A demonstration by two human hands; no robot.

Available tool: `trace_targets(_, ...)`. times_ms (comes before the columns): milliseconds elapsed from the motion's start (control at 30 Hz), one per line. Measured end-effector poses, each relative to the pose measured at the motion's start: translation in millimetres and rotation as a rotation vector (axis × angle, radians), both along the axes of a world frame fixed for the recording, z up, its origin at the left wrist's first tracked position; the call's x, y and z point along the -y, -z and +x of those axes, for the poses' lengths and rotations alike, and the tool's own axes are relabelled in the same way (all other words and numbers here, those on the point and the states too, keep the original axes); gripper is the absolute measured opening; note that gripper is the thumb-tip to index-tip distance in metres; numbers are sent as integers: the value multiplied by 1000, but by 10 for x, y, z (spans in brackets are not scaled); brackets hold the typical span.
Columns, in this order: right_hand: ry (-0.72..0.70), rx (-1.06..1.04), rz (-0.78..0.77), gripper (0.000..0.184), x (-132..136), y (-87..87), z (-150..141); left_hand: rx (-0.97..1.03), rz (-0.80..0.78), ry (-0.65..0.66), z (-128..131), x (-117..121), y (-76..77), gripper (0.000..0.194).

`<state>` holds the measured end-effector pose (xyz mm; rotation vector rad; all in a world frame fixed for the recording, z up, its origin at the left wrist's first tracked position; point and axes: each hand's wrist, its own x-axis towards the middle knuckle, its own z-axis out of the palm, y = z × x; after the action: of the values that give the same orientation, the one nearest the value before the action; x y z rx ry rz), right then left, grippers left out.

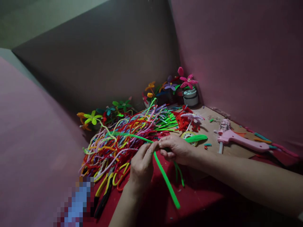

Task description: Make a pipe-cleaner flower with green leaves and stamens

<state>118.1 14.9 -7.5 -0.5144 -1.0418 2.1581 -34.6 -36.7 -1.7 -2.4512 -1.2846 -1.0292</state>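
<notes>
My left hand [142, 164] pinches a bright green pipe cleaner [165, 179] between thumb and fingers. One end of it hangs toward the red table, and a green length also runs off to the left over the pile. Close against it, my right hand [176, 149] is closed, its fingertips meeting the left ones at the green strand. A green leaf-shaped loop [196, 138] sticks out beyond the right hand; I cannot tell whether it is held. Thin green strands [179, 173] show below that hand. The exact grip point is hidden by the fingers.
A big heap of coloured pipe cleaners [127, 126] lies left, with black-and-yellow pliers [106, 186] in front. Pipe cleaner flowers [188, 81] stand at the back near a grey-white container [190, 97]. A pink glue gun [239, 138] and a tape roll [189, 135] are at right.
</notes>
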Motion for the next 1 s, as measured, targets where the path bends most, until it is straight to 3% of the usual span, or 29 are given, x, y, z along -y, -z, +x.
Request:
trace_targets(200, -89, 31, -3, 5, -19, -12, 17, -172, 142, -98, -75, 39, -35, 29)
trace_targets(367, -99, 64, 46, 4, 22, -34, 30, -204, 154, -57, -76, 131, -180, 26)
trace_targets(500, -107, 98, 143, 4, 61, -37, 28, -381, 164, 13, -34, 185, -272, 25)
trace_targets(600, -82, 151, 206, 6, 80, -22, 11, -425, 105, -112, 65, 224, -308, 16)
trace_targets(700, 0, 249, 336, 10, 106, -19, 0, -278, -95, -251, 173, 231, -362, 15)
trace_targets(767, 81, 355, 508, 12, 137, -34, 8, -95, -323, -302, 212, 202, -415, 17)
trace_targets(900, 343, 555, 980, 16, 227, -55, 45, 467, -895, -323, 201, 107, -498, 23)
trace_targets(1000, 511, 584, 1260, 15, 280, -14, 61, 827, -1191, -272, 169, 63, -490, 24)
